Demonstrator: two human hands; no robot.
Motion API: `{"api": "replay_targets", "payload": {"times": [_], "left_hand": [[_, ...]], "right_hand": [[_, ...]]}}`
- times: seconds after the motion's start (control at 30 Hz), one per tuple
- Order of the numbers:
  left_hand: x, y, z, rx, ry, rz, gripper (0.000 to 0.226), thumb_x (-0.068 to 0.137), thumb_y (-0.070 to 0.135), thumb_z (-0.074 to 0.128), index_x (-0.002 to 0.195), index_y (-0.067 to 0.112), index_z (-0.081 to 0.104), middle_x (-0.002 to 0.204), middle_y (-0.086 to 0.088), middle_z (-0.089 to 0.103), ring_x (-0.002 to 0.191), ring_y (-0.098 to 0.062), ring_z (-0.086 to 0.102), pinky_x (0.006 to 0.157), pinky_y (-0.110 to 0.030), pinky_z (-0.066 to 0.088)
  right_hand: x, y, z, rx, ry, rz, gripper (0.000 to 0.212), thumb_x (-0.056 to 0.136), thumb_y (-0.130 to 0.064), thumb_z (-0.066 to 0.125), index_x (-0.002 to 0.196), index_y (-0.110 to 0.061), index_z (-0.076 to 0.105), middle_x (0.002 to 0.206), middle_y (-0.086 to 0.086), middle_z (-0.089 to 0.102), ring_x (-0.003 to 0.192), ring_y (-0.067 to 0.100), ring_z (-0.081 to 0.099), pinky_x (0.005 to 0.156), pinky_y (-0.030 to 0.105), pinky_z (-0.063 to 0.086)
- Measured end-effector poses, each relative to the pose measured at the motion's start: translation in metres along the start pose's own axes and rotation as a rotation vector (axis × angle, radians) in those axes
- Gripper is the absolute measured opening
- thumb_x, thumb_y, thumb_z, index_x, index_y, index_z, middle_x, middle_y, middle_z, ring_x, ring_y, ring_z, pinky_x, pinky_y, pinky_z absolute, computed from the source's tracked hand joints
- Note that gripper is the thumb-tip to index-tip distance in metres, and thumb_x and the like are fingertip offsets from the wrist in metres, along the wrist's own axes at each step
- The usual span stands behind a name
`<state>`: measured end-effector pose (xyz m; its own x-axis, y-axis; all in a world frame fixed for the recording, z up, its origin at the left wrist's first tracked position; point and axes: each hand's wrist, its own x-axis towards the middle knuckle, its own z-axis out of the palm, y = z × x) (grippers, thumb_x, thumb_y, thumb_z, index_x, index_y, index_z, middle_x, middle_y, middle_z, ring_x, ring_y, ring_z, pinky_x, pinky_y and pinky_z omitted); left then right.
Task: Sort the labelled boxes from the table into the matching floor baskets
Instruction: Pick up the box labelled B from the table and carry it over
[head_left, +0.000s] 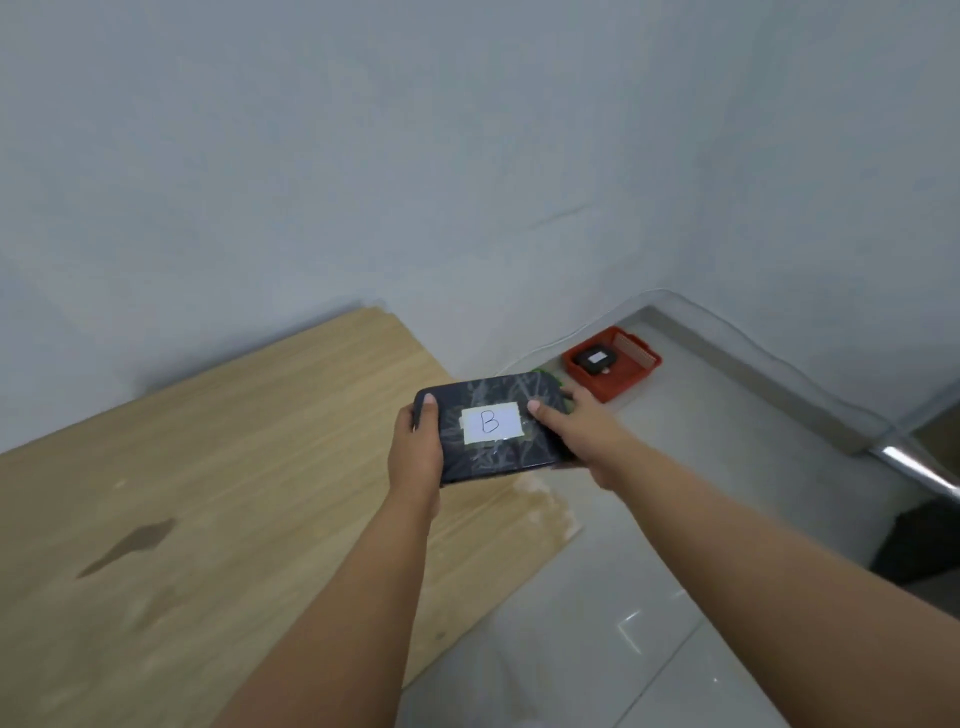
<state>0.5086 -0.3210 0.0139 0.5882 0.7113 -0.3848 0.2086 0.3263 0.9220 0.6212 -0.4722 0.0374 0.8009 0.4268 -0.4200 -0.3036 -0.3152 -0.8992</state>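
A flat black box (493, 434) with a white taped label marked "B" is held in the air over the right edge of the wooden table (218, 493). My left hand (415, 447) grips its left end, thumb on top. My right hand (576, 426) grips its right end, thumb beside the label. On the floor beyond, a red basket (631, 371) holds another black box (596, 359) with a white label I cannot read. A sliver of something green (545, 375) shows just behind the held box, mostly hidden.
The table has a dark stain (130, 545) on its left part and a worn right corner. A white cable (597, 322) runs along the wall base. A dark object (919, 545) and a metal bar (914, 462) sit at the right edge. Pale floor tiles lie right of the table.
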Motion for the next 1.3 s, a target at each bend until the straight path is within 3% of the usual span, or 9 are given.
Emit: {"api": "replay_targets", "payload": {"times": [0.2,0.4,0.5,0.63,0.9,1.03,1.2,1.3], "left_hand": [[0.029,-0.014,0.102,0.02,0.066,-0.015,0.023,0.086,0.06,0.047,0.083,0.04,0.056,0.096,0.006,0.067,0.096,-0.024,0.067,0.093,-0.051,0.054],[0.096,-0.013,0.184,0.051,0.101,-0.037,0.026,0.088,0.059,0.045,0.093,0.036,0.056,0.093,0.007,0.065,0.099,-0.026,0.065,0.094,-0.05,0.053],[0.141,-0.007,0.224,0.041,0.107,-0.047,0.026,0.087,0.06,0.045,0.085,0.036,0.055,0.096,0.004,0.067,0.098,-0.026,0.067,0.091,-0.053,0.055],[0.196,0.008,0.27,0.063,0.128,-0.071,0.023,0.088,0.059,0.045,0.085,0.038,0.055,0.096,0.005,0.066,0.098,-0.026,0.066,0.091,-0.053,0.055],[0.28,0.041,0.348,0.124,0.208,-0.073,0.034,0.089,0.061,0.043,0.104,0.034,0.055,0.098,0.006,0.064,0.103,-0.026,0.064,0.094,-0.051,0.053],[0.321,0.045,0.379,0.106,0.269,-0.099,0.049,0.087,0.063,0.044,0.12,0.029,0.056,0.118,-0.005,0.066,0.106,-0.029,0.064,0.094,-0.051,0.053],[0.37,0.033,0.403,0.046,0.325,-0.083,0.038,0.098,0.042,0.044,0.129,0.024,0.056,0.116,-0.002,0.064,0.097,-0.017,0.063,0.09,-0.036,0.052],[0.401,0.002,0.406,0.078,0.33,-0.118,0.049,0.097,0.043,0.045,0.143,0.028,0.043,0.134,0.0,0.057,0.119,-0.02,0.057,0.105,-0.038,0.045]], "right_hand": [[0.055,0.011,-0.071,-0.008,0.032,0.046,0.057,0.092,-0.054,0.047,0.141,-0.026,0.036,0.13,0.006,0.061,0.108,0.029,0.065,0.079,0.043,0.06],[0.145,0.003,-0.116,0.001,0.076,0.011,0.049,0.094,-0.047,0.05,0.135,-0.02,0.045,0.124,0.007,0.064,0.104,0.029,0.066,0.078,0.043,0.059],[0.206,-0.011,-0.136,-0.003,0.072,-0.008,0.041,0.096,-0.042,0.049,0.131,-0.019,0.05,0.122,0.009,0.066,0.103,0.03,0.066,0.075,0.04,0.058],[0.28,-0.033,-0.161,-0.062,0.059,0.001,0.029,0.096,-0.04,0.05,0.12,-0.025,0.054,0.118,0.009,0.067,0.106,0.032,0.066,0.091,0.053,0.055],[0.406,-0.07,-0.2,-0.118,-0.016,-0.011,0.029,0.094,-0.044,0.051,0.115,-0.024,0.056,0.115,0.008,0.069,0.106,0.03,0.066,0.093,0.053,0.055],[0.467,-0.081,-0.216,-0.171,-0.1,-0.021,0.02,0.092,-0.05,0.051,0.101,-0.033,0.054,0.097,-0.006,0.066,0.101,0.027,0.066,0.09,0.054,0.056],[0.542,-0.08,-0.216,-0.293,-0.171,-0.061,0.019,0.092,-0.054,0.046,0.098,-0.037,0.052,0.088,-0.017,0.061,0.096,0.022,0.063,0.091,0.046,0.053],[0.589,-0.056,-0.211,-0.359,-0.191,-0.056,0.024,0.087,-0.064,0.043,0.096,-0.043,0.049,0.088,-0.016,0.061,0.096,0.022,0.063,0.09,0.046,0.054]]}}
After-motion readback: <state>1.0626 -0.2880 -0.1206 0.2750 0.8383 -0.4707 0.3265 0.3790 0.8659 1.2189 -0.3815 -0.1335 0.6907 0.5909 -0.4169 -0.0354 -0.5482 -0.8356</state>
